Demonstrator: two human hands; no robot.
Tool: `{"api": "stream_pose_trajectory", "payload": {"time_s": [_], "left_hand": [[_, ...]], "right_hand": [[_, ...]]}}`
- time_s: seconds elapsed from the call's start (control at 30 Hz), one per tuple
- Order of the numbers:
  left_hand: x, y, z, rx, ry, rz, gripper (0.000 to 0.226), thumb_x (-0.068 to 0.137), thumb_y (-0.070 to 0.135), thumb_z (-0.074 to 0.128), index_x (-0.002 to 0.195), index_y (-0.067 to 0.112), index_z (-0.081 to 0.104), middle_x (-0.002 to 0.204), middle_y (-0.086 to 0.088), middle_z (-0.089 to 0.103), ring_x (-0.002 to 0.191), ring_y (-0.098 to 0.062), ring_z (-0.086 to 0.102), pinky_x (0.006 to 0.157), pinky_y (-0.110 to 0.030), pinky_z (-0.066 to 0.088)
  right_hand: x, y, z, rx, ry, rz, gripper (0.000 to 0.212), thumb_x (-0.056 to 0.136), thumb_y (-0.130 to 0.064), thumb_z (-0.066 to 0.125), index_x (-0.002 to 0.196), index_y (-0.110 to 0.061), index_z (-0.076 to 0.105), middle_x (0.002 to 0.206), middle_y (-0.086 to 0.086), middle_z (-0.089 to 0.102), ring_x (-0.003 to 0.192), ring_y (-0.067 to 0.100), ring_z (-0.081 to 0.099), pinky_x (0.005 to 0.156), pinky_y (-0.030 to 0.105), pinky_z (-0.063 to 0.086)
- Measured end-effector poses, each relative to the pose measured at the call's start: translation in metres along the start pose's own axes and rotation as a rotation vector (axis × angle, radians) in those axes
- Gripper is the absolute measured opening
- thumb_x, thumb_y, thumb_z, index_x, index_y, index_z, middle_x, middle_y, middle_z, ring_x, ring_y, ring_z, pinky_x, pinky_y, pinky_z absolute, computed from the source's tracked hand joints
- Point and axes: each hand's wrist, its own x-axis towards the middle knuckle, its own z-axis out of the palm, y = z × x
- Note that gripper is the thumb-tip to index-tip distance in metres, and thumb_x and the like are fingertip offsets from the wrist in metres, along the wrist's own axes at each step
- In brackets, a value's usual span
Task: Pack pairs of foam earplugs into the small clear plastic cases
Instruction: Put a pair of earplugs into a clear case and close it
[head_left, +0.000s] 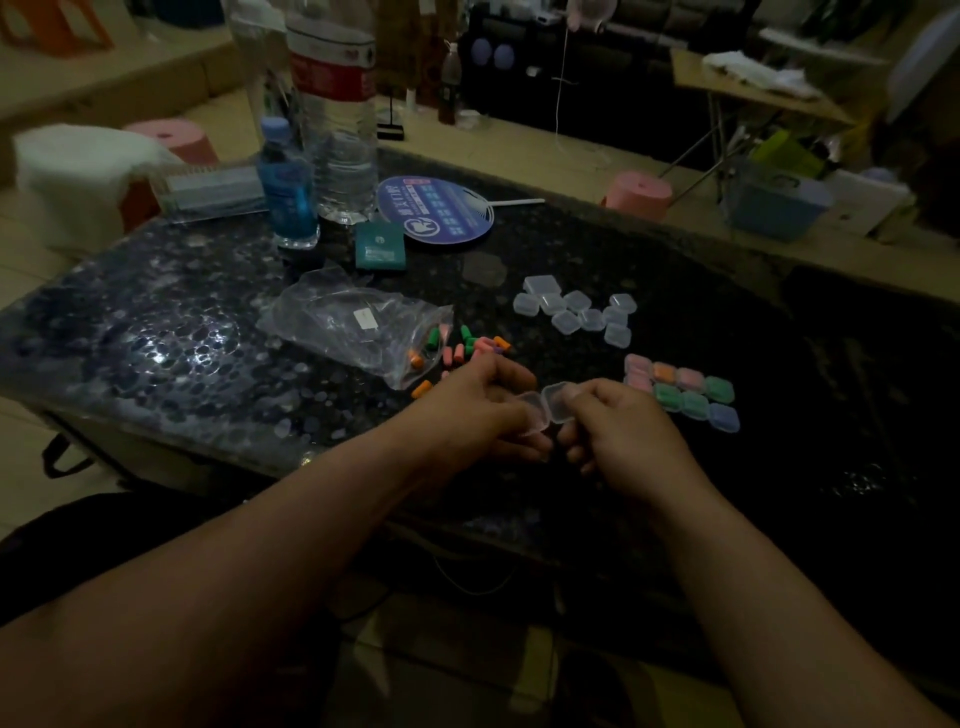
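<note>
Both my hands hold one small clear plastic case open above the near edge of the dark table. My left hand grips its left half and my right hand pinches its right half. The case looks empty. Loose foam earplugs in pink, green and orange lie just beyond my left hand, some spilling from a clear plastic bag. Several empty clear cases sit farther back. Several filled cases lie in two rows to the right of my right hand.
A blue bottle and a large water bottle stand at the back left, beside a teal box and a round blue hand fan. Pink stools stand behind the table.
</note>
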Motion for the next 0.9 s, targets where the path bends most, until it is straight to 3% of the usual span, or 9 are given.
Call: {"api": "stream_pose_trajectory", "payload": {"time_s": [0.13,0.27,0.43,0.53,0.6,0.7,0.77,0.9], "left_hand": [[-0.002,-0.002,0.001,0.245,-0.053,0.014,0.016,0.100,0.004,0.061,0.116,0.005,0.060,0.094,-0.018,0.077,0.079,-0.023,0.076,0.070,-0.029,0.062],[0.000,-0.002,0.004,0.166,-0.080,-0.061,0.025,0.098,-0.004,0.051,0.120,0.004,0.060,0.085,-0.008,0.070,0.069,-0.016,0.066,0.061,-0.025,0.055],[-0.003,0.002,0.005,-0.011,-0.087,-0.245,0.033,0.103,0.039,0.050,0.115,0.013,0.066,0.083,-0.009,0.060,0.063,-0.017,0.055,0.057,-0.030,0.043],[-0.004,0.008,-0.004,-0.093,0.094,-0.225,0.046,0.104,0.055,0.047,0.107,0.014,0.069,0.073,-0.005,0.059,0.055,-0.015,0.050,0.050,-0.026,0.037],[-0.002,0.010,-0.018,-0.182,0.222,-0.163,0.052,0.104,0.056,0.044,0.109,0.011,0.069,0.071,-0.003,0.059,0.054,-0.014,0.049,0.050,-0.026,0.036],[-0.005,0.016,-0.039,-0.325,0.375,-0.073,0.054,0.105,0.054,0.040,0.113,0.008,0.067,0.074,-0.004,0.061,0.055,-0.013,0.053,0.051,-0.028,0.040],[-0.007,0.019,-0.049,-0.399,0.475,-0.052,0.054,0.105,0.054,0.039,0.110,0.007,0.067,0.073,-0.006,0.062,0.054,-0.015,0.055,0.054,-0.028,0.040],[-0.008,0.021,-0.055,-0.480,0.567,-0.017,0.056,0.105,0.056,0.039,0.111,0.008,0.068,0.075,-0.006,0.061,0.058,-0.015,0.052,0.052,-0.027,0.042]], "right_hand": [[0.000,0.001,0.004,-0.215,0.136,-0.256,0.013,0.106,-0.032,0.061,0.096,-0.029,0.069,0.085,-0.006,0.074,0.075,0.007,0.069,0.069,0.036,0.058],[-0.004,-0.002,0.009,-0.220,0.111,-0.323,0.013,0.100,-0.034,0.069,0.089,-0.029,0.070,0.081,-0.009,0.073,0.073,0.006,0.069,0.072,0.042,0.061],[-0.006,-0.006,0.007,-0.252,0.042,-0.399,0.006,0.100,-0.033,0.070,0.101,-0.033,0.076,0.097,-0.010,0.072,0.090,0.002,0.068,0.082,0.034,0.058],[-0.005,-0.011,0.002,-0.173,-0.032,-0.341,0.017,0.102,-0.037,0.069,0.119,-0.035,0.072,0.104,-0.012,0.073,0.093,-0.003,0.067,0.079,0.024,0.055],[0.001,-0.012,-0.001,-0.172,0.025,-0.270,0.020,0.102,-0.041,0.067,0.121,-0.035,0.066,0.105,-0.012,0.070,0.092,-0.001,0.067,0.078,0.026,0.053],[0.016,-0.009,-0.003,-0.165,0.190,-0.196,0.009,0.103,-0.037,0.066,0.106,-0.029,0.065,0.098,-0.005,0.071,0.092,0.014,0.070,0.083,0.040,0.059],[0.026,-0.008,0.000,-0.117,0.246,-0.156,0.015,0.103,-0.036,0.064,0.095,-0.024,0.065,0.092,0.001,0.073,0.088,0.020,0.071,0.087,0.049,0.061],[0.039,-0.011,0.010,-0.054,0.253,-0.128,0.031,0.108,-0.036,0.054,0.088,-0.017,0.068,0.087,0.005,0.075,0.080,0.023,0.072,0.077,0.040,0.057]]}}
